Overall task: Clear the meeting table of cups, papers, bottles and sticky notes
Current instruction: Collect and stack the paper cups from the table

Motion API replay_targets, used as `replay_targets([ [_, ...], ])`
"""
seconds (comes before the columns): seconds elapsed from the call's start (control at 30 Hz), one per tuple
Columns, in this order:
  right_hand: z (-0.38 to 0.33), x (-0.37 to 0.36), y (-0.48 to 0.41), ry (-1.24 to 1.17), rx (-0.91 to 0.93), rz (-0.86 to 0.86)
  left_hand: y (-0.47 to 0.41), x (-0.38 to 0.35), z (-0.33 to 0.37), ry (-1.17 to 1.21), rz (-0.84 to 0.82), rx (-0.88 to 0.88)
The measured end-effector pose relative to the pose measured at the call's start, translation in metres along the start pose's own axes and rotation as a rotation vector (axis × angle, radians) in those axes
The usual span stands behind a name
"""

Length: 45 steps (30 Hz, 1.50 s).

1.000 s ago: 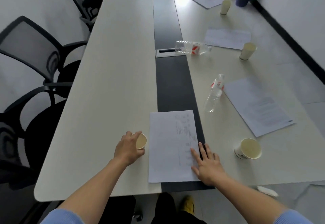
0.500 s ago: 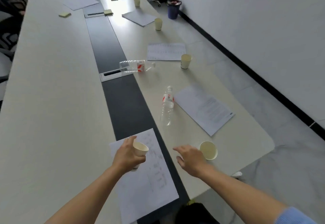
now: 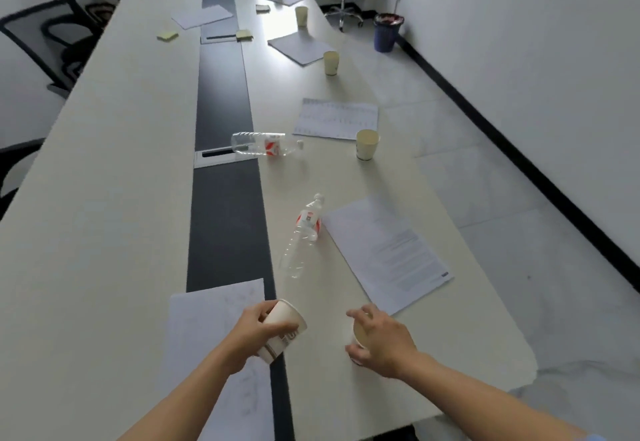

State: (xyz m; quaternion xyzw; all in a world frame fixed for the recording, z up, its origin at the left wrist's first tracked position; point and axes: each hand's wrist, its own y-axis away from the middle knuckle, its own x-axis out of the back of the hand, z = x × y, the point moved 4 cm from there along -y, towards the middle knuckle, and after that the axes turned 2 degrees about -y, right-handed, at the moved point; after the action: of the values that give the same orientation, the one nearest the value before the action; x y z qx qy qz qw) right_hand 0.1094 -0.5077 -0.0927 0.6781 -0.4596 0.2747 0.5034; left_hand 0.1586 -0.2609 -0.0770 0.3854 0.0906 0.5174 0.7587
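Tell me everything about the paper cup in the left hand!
The paper cup is white with grey print and a band near its base, and looks like thin paperboard. The left hand grips it with fingers wrapped round its side. It is tilted, rim pointing up and away, base toward the person, held off the table above the edge of a sheet of paper. Its inside is not visible.

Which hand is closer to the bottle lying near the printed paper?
Left. The left hand, holding a paper cup, sits just below the bottle. The right hand, wrapping another cup, is farther off, to its lower right.
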Motion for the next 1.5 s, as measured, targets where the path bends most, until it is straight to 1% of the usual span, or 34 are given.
replay_targets([
  [0.03,0.008,0.009,-0.008,-0.068,-0.018,-0.016,0.0,-0.009,0.002,0.037,0.001,0.025],
  [0.1,0.03,0.032,-0.02,-0.218,-0.047,-0.016,-0.001,-0.033,0.009,0.147,0.054,0.056],
  [0.2,0.056,0.064,-0.028,-0.529,-0.094,0.046,0.006,-0.069,0.02,0.335,0.105,0.089],
  [0.3,0.071,0.084,-0.019,-0.753,-0.05,0.067,0.017,-0.109,0.03,0.474,0.127,0.13],
  [0.43,0.08,0.093,0.001,-0.95,-0.001,0.055,0.029,-0.142,0.049,0.496,0.219,0.171],
  [0.5,0.081,0.092,0.015,-0.985,0.023,0.035,0.035,-0.154,0.062,0.485,0.256,0.162],
  [0.63,0.089,0.085,0.044,-0.969,0.049,0.033,0.046,-0.177,0.087,0.491,0.331,0.145],
  [0.77,0.107,0.088,0.055,-0.936,0.096,0.013,0.049,-0.213,0.111,0.506,0.348,0.131],
  [0.97,0.131,0.109,0.05,-0.885,0.183,-0.152,0.041,-0.245,0.137,0.539,0.414,0.155],
  [1.07,0.15,0.128,0.035,-0.803,0.249,-0.205,0.027,-0.256,0.155,0.562,0.445,0.174],
  [1.17,0.195,0.159,0.004,-0.715,0.288,-0.183,-0.005,-0.285,0.19,0.593,0.451,0.184],
  [1.33,0.28,0.233,-0.058,-0.506,0.308,-0.153,-0.071,-0.356,0.261,0.733,0.401,0.186],
  [1.43,0.315,0.268,-0.09,-0.416,0.324,-0.171,-0.103,-0.393,0.297,0.852,0.392,0.207],
  [1.5,0.326,0.281,-0.105,-0.383,0.336,-0.2,-0.113,-0.405,0.312,0.88,0.383,0.228],
])
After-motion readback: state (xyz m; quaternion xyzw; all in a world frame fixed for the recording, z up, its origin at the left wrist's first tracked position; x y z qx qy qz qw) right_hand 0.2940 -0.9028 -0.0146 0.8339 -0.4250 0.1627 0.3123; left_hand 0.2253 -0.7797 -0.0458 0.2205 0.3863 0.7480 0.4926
